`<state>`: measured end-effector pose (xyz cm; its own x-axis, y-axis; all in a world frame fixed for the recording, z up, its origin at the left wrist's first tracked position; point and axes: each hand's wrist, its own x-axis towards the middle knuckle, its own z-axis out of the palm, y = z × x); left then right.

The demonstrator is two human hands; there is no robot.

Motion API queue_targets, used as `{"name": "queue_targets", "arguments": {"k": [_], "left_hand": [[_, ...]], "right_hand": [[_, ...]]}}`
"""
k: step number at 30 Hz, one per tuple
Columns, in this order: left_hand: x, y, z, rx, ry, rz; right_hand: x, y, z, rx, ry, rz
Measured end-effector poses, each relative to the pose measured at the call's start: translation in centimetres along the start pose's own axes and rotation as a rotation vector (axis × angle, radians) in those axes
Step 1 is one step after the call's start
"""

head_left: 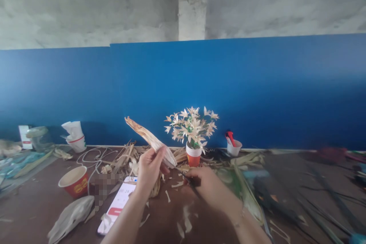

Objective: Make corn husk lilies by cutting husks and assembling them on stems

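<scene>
My left hand (151, 166) is closed on a dried corn husk (150, 137), its pale, ribbed end pointing down to the right and its brown tip up to the left. My right hand (200, 183) is closed around dark-handled scissors (188, 178), partly hidden by the fingers. Their thin blades reach toward the lower end of the husk; whether they touch it I cannot tell. Just behind the hands stands a red and white paper cup (193, 158) holding a bunch of cream, star-shaped flowers (194, 126) with green stems. Small husk scraps (187, 219) lie below the hands.
At the left are a red paper bowl (74, 183), a loose pale husk (71, 215), a phone (118, 204) and a white cable (95, 156). Husk strips (124, 160) lie behind. A white cup (234, 147) with a red-handled tool stands right, before a blue partition (257, 91).
</scene>
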<state>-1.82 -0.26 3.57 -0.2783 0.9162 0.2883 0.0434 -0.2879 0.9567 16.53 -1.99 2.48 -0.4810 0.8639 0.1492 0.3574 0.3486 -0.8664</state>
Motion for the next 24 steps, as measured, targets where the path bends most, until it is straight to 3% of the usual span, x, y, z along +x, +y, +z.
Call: {"name": "queue_targets", "arguments": {"k": [11,24], "left_hand": [[-0.6,-0.3,0.5,-0.019,0.122,-0.033],[-0.8,-2.2,1.8,-0.321,0.232,-0.105]], "right_hand": [[0.0,0.0,0.1,-0.031,0.036,-0.013],[0.2,0.1,0.5,-0.061,0.077,-0.002]]}}
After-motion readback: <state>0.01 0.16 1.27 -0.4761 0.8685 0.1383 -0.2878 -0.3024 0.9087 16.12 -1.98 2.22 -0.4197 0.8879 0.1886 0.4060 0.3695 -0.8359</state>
